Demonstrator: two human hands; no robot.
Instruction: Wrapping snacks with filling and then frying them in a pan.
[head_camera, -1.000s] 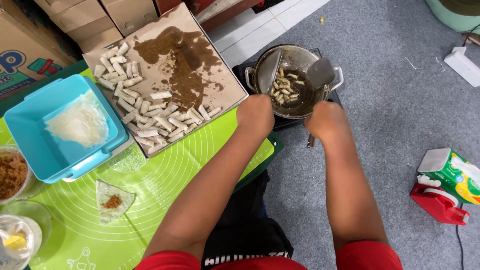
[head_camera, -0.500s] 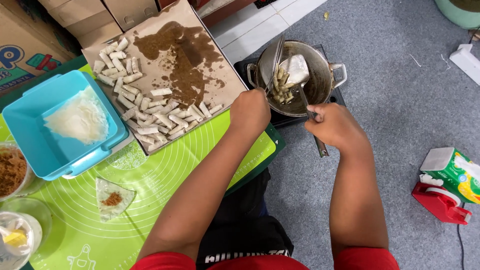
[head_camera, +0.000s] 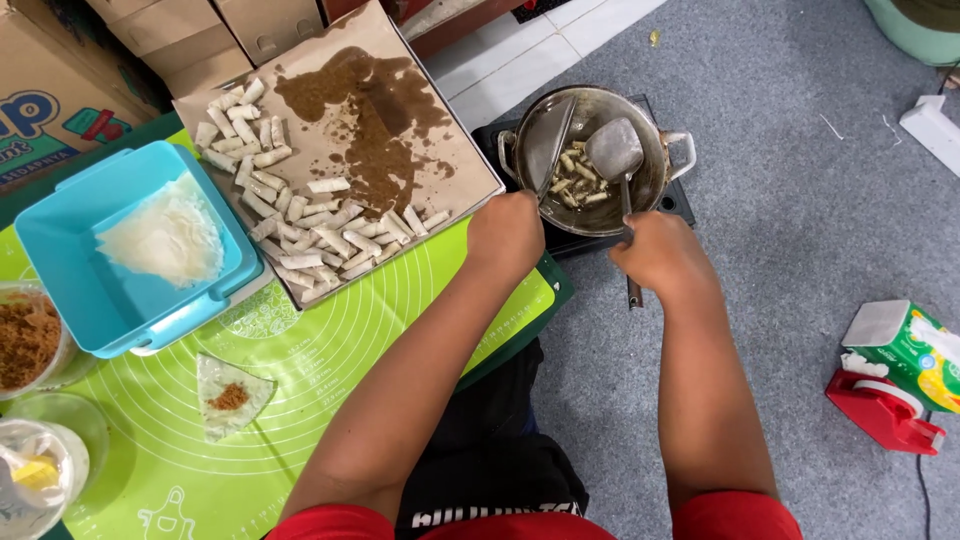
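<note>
Green mat (head_camera: 330, 380) covers the low table, its right edge just short of the stove (head_camera: 680, 205). Cardboard tray (head_camera: 400, 150) with oil stains and rows of small rolls (head_camera: 300, 235) sits at the mat's far side, corner close to the wok. Blue tub (head_camera: 60, 260) of thin wrappers on the left, beside a bowl of brown filling (head_camera: 25, 340). One filled wrapper (head_camera: 232, 397) lies on the mat. Wok (head_camera: 650, 180) on the stove, rolls frying inside. Grey carpet to the right is open, only a tissue pack (head_camera: 905, 345) and red dispenser (head_camera: 880, 415) there. Left hand (head_camera: 505, 235) is closed round the strainer (head_camera: 548, 140) handle at the wok rim. Right hand (head_camera: 665, 258) is wrapped round the spatula (head_camera: 612, 150) handle, blade over the rolls.
</note>
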